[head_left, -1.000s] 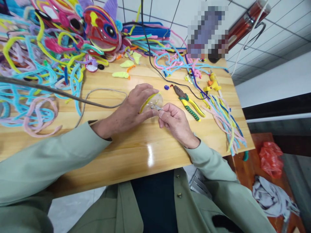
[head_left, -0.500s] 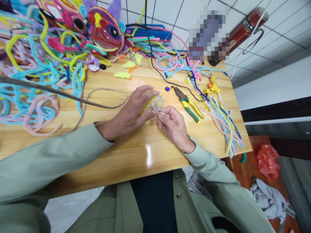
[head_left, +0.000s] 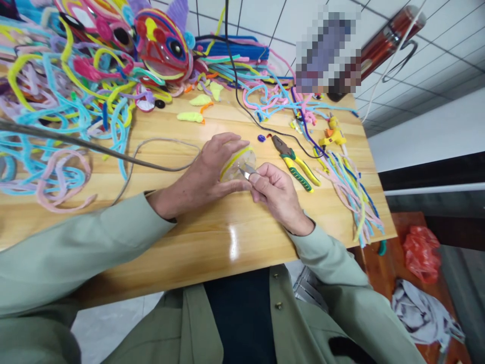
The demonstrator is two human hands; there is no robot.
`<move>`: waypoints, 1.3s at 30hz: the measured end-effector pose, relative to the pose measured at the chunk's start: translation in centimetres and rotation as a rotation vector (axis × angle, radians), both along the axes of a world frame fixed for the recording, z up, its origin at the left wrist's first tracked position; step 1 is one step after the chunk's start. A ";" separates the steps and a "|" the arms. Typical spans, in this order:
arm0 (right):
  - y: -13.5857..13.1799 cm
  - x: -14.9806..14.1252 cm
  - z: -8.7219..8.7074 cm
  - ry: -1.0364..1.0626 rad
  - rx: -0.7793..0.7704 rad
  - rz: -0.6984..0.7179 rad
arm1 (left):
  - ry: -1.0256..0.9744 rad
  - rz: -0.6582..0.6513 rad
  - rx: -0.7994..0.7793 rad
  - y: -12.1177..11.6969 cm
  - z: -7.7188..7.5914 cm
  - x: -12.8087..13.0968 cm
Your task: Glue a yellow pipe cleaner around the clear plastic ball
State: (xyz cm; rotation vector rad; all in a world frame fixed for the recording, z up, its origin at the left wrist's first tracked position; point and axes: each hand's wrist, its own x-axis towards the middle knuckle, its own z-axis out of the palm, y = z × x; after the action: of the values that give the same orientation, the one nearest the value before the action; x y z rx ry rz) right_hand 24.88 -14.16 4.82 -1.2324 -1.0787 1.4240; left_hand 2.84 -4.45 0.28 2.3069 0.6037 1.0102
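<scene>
My left hand (head_left: 217, 169) is closed around the edge of a clear, rounded plastic piece (head_left: 233, 169) with a yellow rim, its thumb below and its fingers over the top. In my right hand (head_left: 276, 194) is a pair of small scissors (head_left: 248, 172), gripped between thumb and curled fingers. The silver blades point up and left against the plastic; the handles are hidden in the palm. Just to the right, pliers (head_left: 293, 162) with yellow and green handles lie on the wooden table (head_left: 204, 242).
Fuzzy pipe cleaners (head_left: 56, 121) crowd the left, beside a colourful mask-like figure (head_left: 162, 45). A yellow glue gun (head_left: 333, 135) and a pipe-cleaner bundle (head_left: 354, 197) lie at right. A dark cable (head_left: 242, 101) crosses the table. A red thermos (head_left: 386, 45) stands at the back.
My right hand has shifted slightly right, drawing the scissors back so more of the blades shows. My left thumb has moved a little right; the plastic piece stays nearly in place.
</scene>
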 end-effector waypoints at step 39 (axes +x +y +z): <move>0.3 0.0 0.2 0.030 -0.044 0.054 | 0.014 -0.077 -0.029 0.3 0.6 -0.4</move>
State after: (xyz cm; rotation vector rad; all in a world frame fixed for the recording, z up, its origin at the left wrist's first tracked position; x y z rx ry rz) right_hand 24.86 -13.83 5.00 -1.2173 -1.0724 1.5105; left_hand 2.46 -4.12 0.91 2.2949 0.5276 0.9446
